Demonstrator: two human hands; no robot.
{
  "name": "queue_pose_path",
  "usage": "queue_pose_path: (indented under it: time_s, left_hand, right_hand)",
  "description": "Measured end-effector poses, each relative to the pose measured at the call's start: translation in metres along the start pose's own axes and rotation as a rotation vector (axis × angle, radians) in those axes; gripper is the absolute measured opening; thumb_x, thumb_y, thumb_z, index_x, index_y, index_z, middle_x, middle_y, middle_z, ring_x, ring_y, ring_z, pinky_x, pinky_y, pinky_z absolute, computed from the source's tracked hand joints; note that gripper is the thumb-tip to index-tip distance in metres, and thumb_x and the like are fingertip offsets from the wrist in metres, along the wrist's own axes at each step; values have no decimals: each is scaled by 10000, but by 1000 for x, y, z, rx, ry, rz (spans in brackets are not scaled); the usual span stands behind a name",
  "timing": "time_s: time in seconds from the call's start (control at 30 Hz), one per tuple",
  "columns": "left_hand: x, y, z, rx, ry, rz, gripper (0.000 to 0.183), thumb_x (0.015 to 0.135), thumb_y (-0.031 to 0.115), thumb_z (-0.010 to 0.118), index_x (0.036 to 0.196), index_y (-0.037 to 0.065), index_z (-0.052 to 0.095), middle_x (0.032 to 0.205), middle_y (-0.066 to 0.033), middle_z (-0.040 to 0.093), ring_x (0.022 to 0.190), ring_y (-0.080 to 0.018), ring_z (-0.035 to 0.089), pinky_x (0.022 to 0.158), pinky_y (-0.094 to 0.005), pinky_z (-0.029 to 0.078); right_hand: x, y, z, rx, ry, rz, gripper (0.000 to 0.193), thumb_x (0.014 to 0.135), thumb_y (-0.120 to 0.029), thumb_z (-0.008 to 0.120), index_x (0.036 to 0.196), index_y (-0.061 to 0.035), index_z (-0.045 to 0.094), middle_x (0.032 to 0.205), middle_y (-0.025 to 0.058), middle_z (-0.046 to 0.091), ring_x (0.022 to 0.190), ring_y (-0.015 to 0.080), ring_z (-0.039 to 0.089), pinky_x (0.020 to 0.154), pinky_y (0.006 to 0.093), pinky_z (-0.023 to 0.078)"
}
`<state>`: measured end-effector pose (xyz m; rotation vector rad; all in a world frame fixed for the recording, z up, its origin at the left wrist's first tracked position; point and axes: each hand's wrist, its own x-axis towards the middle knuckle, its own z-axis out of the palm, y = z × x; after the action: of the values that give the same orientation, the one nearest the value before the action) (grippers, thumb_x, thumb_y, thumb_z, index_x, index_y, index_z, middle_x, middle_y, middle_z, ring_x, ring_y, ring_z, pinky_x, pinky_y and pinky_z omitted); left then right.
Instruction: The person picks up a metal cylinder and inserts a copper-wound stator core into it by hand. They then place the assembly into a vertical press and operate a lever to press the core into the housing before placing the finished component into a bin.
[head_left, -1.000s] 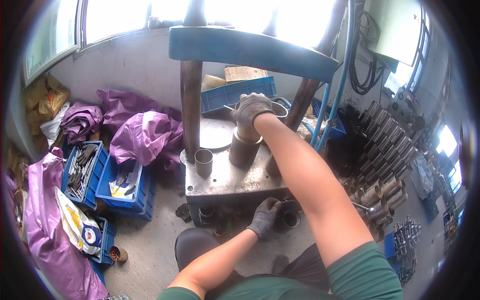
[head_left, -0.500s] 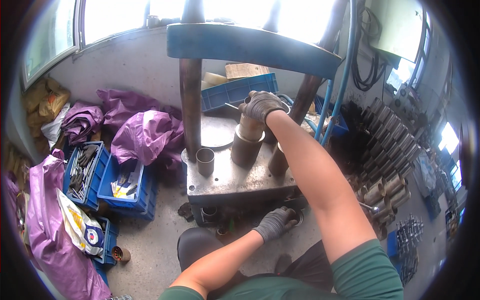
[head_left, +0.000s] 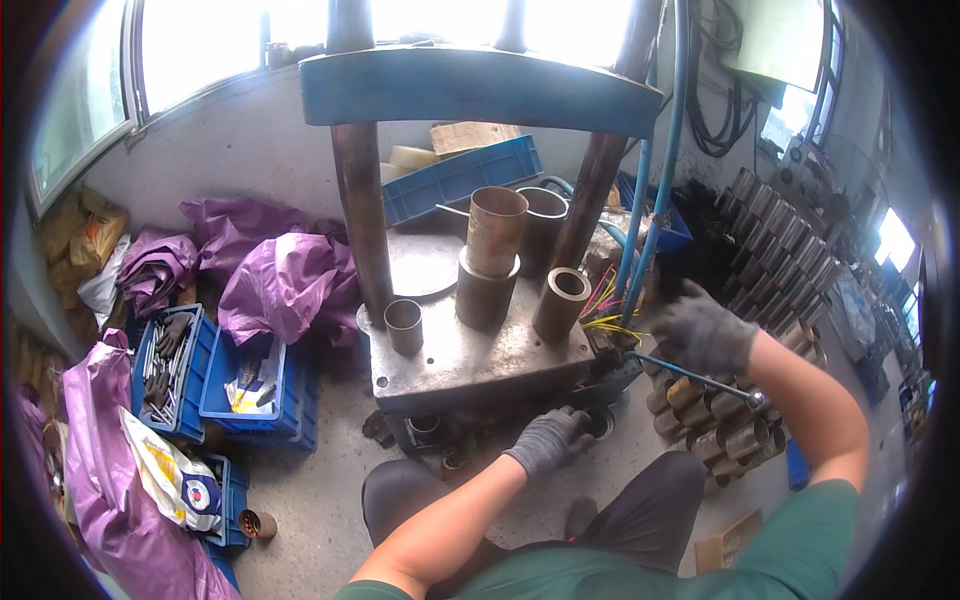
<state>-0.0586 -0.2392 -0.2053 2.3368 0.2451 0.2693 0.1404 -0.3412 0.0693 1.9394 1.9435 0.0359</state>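
My left hand (head_left: pixel 548 442), in a grey knit glove, is below the front edge of the press table (head_left: pixel 480 385). Its fingers are closed at the rim of a short metal tube (head_left: pixel 601 424), partly hidden by the hand. My gloved right hand (head_left: pixel 708 333) is out at the right, blurred, fingers apart and holding nothing. Nearest to it is a lever with a ball knob (head_left: pixel 757 401). On the press table a rusty tube (head_left: pixel 497 228) stands upright on a wider dark sleeve (head_left: pixel 487 292). A small tube (head_left: pixel 404 327) and a thick-walled tube (head_left: pixel 562 304) stand either side.
A blue crossbeam (head_left: pixel 480 92) spans the press columns. Stacked metal tubes (head_left: pixel 775 235) fill the right side. Blue crates (head_left: pixel 250 395) and purple sacks (head_left: pixel 285 285) lie left. Coloured wires (head_left: pixel 605 310) hang by the table's right edge. A blue tray (head_left: pixel 465 180) leans behind.
My right hand has left the top of the rusty tube and swung right and down, past the table's edge, toward the lever. My left hand stays by the short tube. The view has shifted slightly.
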Motion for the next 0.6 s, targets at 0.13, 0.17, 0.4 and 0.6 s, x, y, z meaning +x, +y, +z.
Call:
queue_pose_path:
  time_s: [0.13,0.17,0.4,0.6]
  left_hand:
    - [5,18,3,-41,8,26,396,1008,317,678,1335,94,669,1254,-205,657,1186,-414,637,1035,-501,516]
    - [4,20,-1,-40,13,16,399,1007,312,680,1338,90,668,1256,-203,655,1187,-413,637,1034,-502,518]
    - [-3,-8,9,-252,324,-75,380,990,181,731,1335,42,653,1247,-183,675,1201,-346,665,1048,-417,528]
    - [23,-35,3,-452,643,-15,433,935,37,774,1341,19,625,1222,-138,680,1173,-241,661,1036,-378,536]
  right_hand:
    - [-114,19,67,173,40,193,286,873,-241,727,1132,-128,771,1071,106,736,1131,314,676,1211,554,340]
    - [-124,18,77,184,52,206,261,873,-234,728,1103,-123,778,1049,105,738,1110,315,679,1187,544,365]
    - [-138,8,113,228,736,217,162,854,-95,752,1006,-57,711,996,140,731,964,371,691,903,486,538]
    - [-136,71,119,234,1113,109,264,889,44,698,1129,-62,673,1080,160,724,930,348,723,797,409,586]
